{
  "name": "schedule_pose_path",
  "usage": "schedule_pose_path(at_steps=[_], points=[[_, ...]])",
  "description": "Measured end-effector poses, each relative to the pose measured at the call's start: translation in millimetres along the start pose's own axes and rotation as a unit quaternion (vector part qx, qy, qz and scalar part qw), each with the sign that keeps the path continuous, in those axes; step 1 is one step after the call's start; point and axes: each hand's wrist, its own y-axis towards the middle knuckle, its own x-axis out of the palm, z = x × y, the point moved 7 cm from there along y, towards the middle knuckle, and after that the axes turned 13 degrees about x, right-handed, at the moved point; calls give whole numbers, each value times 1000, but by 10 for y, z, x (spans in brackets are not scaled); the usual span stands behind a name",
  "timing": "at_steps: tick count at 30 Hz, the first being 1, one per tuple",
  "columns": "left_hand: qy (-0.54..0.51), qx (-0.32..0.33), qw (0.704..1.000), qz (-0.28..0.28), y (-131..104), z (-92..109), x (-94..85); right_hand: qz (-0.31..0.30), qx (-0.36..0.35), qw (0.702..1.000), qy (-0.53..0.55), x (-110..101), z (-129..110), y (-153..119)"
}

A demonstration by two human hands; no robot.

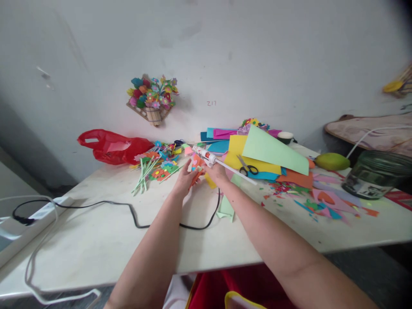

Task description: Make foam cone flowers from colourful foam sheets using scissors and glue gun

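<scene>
My right hand [216, 171] is closed around a white hot glue gun [202, 153], with a long glue stick [236, 172] poking out of its back end. Beside it, my left hand [186, 179] grips an orange craft piece [196, 162] that carries small pink and blue shapes. The glue gun's nozzle points to the upper left, above the orange piece. From my right hand a black cord [212, 221] runs down and left across the table. Left of my left hand lie paper flowers [161, 173] and pale green stems [143, 176].
Black-handled scissors [247, 168] rest on coloured sheets [273, 150] at right. Paper scraps [325, 204] and a glass jar [375, 174] are farther right. A red plastic bag [114, 146] sits at back left; a power strip [35, 223] lies at the left edge.
</scene>
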Motion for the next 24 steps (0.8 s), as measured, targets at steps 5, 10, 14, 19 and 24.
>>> schedule_pose_path(at_steps=[5, 10, 14, 19, 24], points=[[10, 13, 1000, -26, 9, 14, 25, -28, 14, 999, 18, 43, -8, -17], [23, 5, 999, -28, 23, -2, 15, -29, 29, 999, -20, -15, -89, -104], [35, 0, 999, -12, 31, -10, -7, -22, 25, 999, -10, 0, -67, -77], [46, 2, 999, -1, 29, 7, -11, -3, 16, 1000, 16, 40, 20, 22], [55, -4, 998, 2, 26, 2, -17, -12, 26, 999, 44, 47, 27, 28]])
